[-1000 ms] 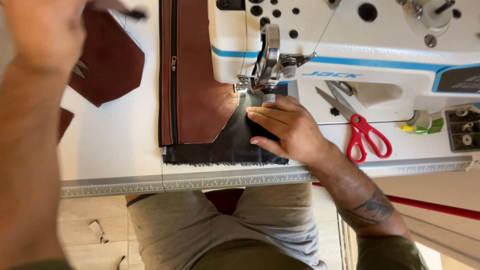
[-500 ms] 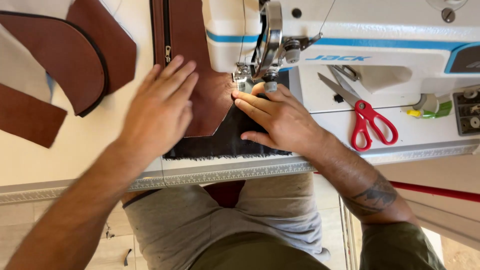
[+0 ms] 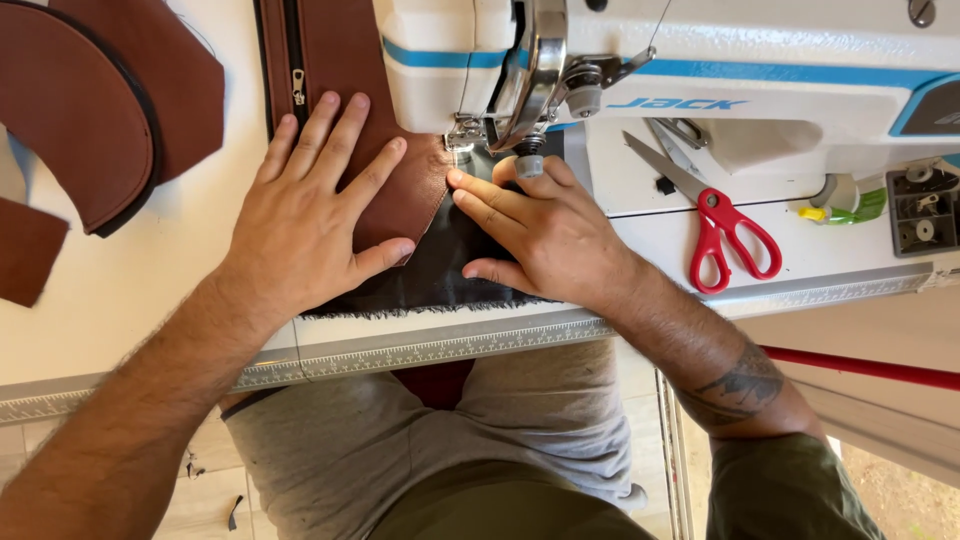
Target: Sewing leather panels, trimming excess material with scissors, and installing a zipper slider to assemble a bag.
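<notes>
My left hand (image 3: pixel 310 215) lies flat with fingers spread on a brown leather panel (image 3: pixel 340 60) that carries a black zipper (image 3: pixel 296 85). My right hand (image 3: pixel 545 235) presses a dark fabric piece (image 3: pixel 440 275) flat, its fingertips beside the leather's edge just in front of the presser foot (image 3: pixel 462 140). The leather overlaps the dark fabric beneath the head of the white sewing machine (image 3: pixel 700 60). Neither hand grips anything; both rest palm down on the material.
Red-handled scissors (image 3: pixel 715 225) lie on the machine bed to the right. Curved brown leather pieces (image 3: pixel 90 110) lie at the left on the white table (image 3: pixel 140 290). A metal ruler strip (image 3: pixel 430 350) edges the table front. Small parts sit in a tray (image 3: pixel 920 210) at far right.
My left hand came down from the upper left and settled flat on the brown leather. The view has drawn closer to the needle area. My right hand stayed on the dark fabric.
</notes>
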